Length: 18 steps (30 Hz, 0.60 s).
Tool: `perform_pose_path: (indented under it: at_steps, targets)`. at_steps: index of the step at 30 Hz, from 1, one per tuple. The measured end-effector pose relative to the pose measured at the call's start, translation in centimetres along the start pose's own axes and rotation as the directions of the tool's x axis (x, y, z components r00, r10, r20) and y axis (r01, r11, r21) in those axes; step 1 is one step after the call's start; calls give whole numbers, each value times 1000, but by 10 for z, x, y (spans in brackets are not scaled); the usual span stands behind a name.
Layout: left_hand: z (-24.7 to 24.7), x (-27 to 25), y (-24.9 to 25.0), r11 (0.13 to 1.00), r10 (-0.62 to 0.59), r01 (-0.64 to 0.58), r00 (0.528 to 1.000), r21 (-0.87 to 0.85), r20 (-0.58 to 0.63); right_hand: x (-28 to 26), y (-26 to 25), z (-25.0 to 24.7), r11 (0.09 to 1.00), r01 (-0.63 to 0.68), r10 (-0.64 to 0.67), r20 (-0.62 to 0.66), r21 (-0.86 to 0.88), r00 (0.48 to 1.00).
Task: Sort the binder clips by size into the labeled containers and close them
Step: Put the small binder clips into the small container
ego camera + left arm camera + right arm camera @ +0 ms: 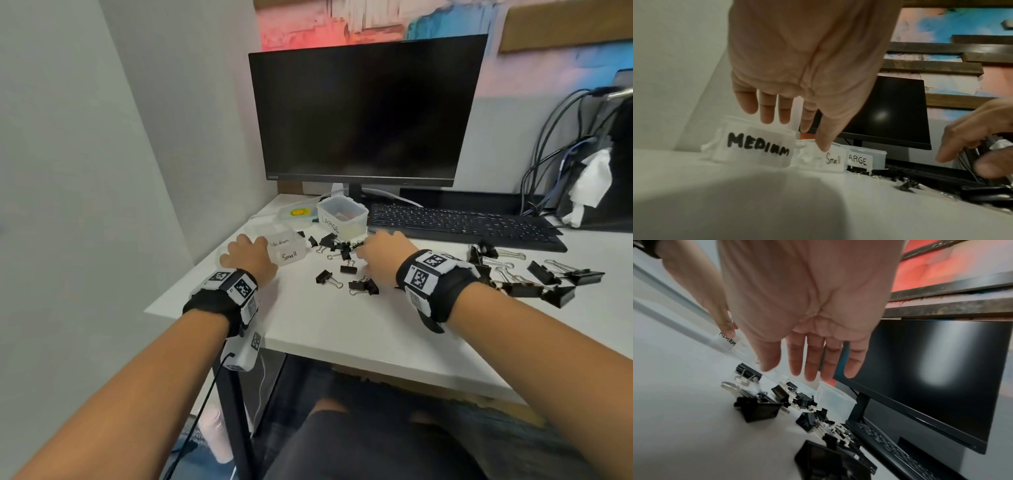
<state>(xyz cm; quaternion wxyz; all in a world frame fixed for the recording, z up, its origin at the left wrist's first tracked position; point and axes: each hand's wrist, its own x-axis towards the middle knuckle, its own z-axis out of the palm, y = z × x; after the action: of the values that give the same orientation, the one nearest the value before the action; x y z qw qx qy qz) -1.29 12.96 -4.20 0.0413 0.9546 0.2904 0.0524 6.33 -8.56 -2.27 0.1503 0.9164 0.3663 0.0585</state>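
Binder clips lie loose on the worktop, both hands above them holding nothing
The small and medium binder clips (342,251) are scattered on the white worktop (325,329) between the containers and the keyboard (459,222), with the larger binder clips (534,277) in a group well to the right; the right hand (383,255) hovers over the middle scatter with fingers straight and spread, gripping nothing, while the left hand (248,255), fingers also extended and empty, hangs just above the Medium container (754,146), which sits beside the Small container (289,253); the open LARGE container (342,216) stands behind the clips, with the dark monitor (366,113) at the back and a bundle of cables (561,147) to the far right
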Motion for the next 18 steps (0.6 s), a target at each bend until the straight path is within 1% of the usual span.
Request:
perform_pose_path:
  at_steps: [2, 3, 5, 7, 9, 12, 13, 15, 18]
  targets:
    - [1, 3, -8, 999, -25, 24, 999, 42, 37, 2, -7, 3, 999, 36, -36, 7, -9, 999]
    - [0, 4, -10, 998, -22, 19, 998, 56, 55, 3, -9, 3, 999, 54, -54, 39, 6, 998]
    - [-2, 10, -15, 998, 20, -26, 996, 60, 92, 5, -11, 4, 991, 78, -94, 154, 111, 983]
    - [-7, 15, -17, 994, 96, -101, 983, 28, 154, 8, -12, 2, 974, 75, -132, 270, 213, 954]
    - [-16, 19, -19, 985, 166, -170, 957, -2, 237, 16, -11, 0, 973, 83, -147, 304, 213, 941]
    - [-33, 24, -19, 967, 245, -254, 900, -23, 360, 29, -9, -4, 982, 104, -149, 321, 155, 935]
    - [-37, 24, -18, 962, 268, -269, 879, -53, 395, 31, -7, -5, 984, 96, -140, 329, 148, 934]
    - [-39, 31, -16, 950, 307, -247, 845, -188, 439, 36, -2, -7, 985, 84, -130, 331, 149, 935]
    - [-38, 33, -15, 885, 348, -130, 823, -447, 450, 41, 7, -6, 975, 83, -146, 312, 205, 939]
